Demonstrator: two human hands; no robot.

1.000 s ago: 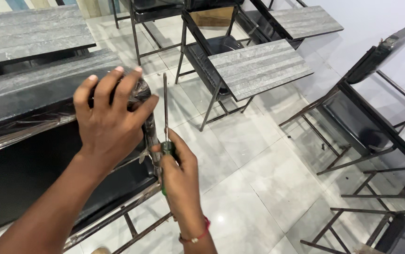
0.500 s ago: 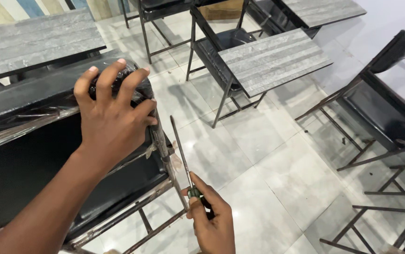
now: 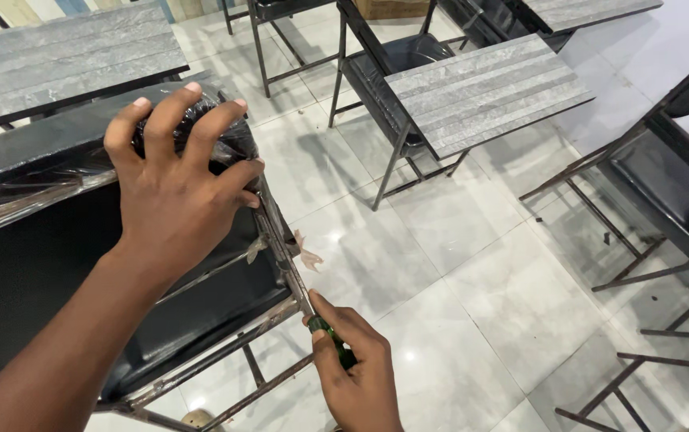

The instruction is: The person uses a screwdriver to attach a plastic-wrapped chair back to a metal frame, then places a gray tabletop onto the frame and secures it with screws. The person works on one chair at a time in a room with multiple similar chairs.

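- So, chair (image 3: pixel 80 264) on the left: black seat wrapped in plastic, metal frame running down its right edge.
- Left hand (image 3: pixel 176 184) spread over the chair's top corner, fingers apart, pressing rather than gripping.
- Right hand (image 3: pixel 356 368) lower down, closed round a green screwdriver (image 3: pixel 332 340).
- Screwdriver's long axis points up-left along the frame, tip touching it, well below the left hand, so the right hand is nearer.
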